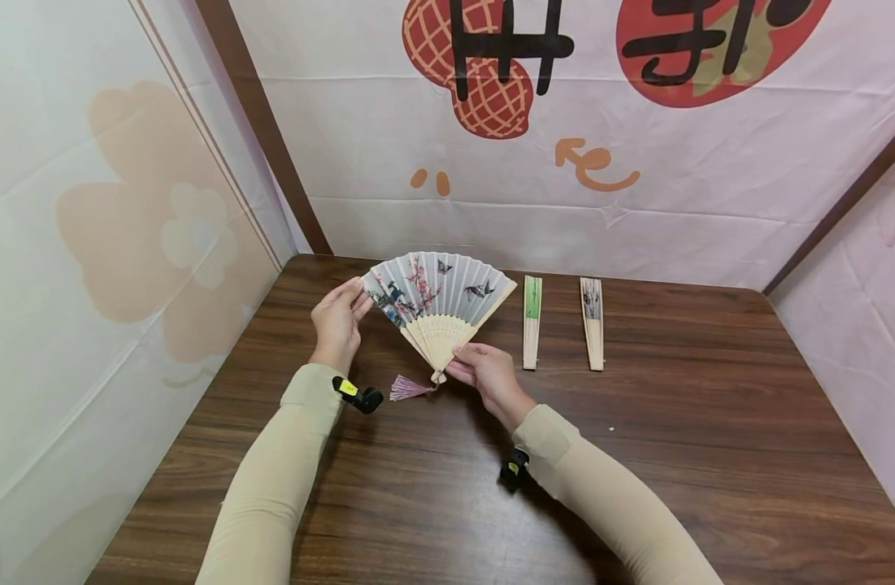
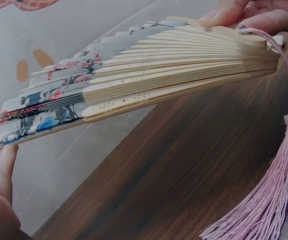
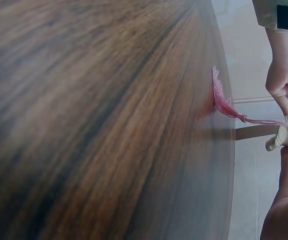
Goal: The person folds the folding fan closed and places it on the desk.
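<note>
A folding fan is spread partly open in the head view, its pale leaf printed with pink blossoms, blue birds and butterflies over cream ribs. My left hand pinches the outer tip of its left guard. Near the pivot, my right hand grips the right guard between thumb and fingers. From the pivot hangs a pink tassel on a twisted cord. The left wrist view shows the ribs edge-on, bunched closer toward the left guard. In the right wrist view both hands hold the fan's end, with the leaf mostly out of frame.
Two closed folding fans lie to the right on the brown wooden table: one with a green leaf, one with a grey leaf. A printed cloth wall stands behind the table. One small white speck lies on the tabletop.
</note>
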`<state>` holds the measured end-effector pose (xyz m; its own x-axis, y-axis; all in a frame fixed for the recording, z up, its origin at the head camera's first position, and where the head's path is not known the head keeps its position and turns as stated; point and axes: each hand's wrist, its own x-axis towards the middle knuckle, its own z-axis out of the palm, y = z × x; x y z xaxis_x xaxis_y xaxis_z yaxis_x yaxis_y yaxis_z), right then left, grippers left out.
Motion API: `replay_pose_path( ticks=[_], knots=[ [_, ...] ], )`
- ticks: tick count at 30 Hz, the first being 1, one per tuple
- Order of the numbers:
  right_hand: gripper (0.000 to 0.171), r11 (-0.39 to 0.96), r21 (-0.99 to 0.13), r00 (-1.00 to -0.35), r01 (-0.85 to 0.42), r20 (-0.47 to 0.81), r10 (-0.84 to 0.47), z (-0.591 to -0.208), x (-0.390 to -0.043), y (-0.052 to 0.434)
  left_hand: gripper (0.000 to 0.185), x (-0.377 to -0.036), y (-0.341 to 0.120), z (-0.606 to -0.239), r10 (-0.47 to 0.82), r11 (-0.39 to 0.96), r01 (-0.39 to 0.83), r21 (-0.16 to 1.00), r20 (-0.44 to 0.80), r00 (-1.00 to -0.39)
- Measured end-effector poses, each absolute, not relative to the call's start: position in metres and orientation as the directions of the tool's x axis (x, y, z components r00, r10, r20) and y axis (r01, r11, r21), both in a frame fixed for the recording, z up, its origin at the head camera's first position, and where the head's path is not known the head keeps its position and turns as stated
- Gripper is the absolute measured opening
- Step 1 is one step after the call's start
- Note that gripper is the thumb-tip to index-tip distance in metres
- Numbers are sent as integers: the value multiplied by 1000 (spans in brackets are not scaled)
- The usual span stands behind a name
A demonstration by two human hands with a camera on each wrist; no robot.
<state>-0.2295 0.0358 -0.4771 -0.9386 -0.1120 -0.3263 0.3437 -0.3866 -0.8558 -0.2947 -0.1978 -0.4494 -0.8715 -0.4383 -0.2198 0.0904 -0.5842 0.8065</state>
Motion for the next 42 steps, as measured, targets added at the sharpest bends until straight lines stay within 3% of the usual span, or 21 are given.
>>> replay_pose_path(
  ticks=[21,31,38,42],
  knots=[
    [5,-350,-861,-929,369,-332,-162,-480,-227,34,9,-295,-196,-453,-388,-576,50,816,-219,-895],
    [5,-331,-861,-921,387,-349,-172,-481,-228,34,19,-296,-194,-452,-367,-564,39,825,-208,-906],
    [6,-320,-863,-920,391,-349,-179,-483,-229,34,11,-296,-192,-452,-370,-540,38,841,-197,-908],
    [6,-304,-867,-918,394,-351,-187,-482,-229,33,18,-296,-191,-453,-366,-536,45,843,-185,-912]
  ],
)
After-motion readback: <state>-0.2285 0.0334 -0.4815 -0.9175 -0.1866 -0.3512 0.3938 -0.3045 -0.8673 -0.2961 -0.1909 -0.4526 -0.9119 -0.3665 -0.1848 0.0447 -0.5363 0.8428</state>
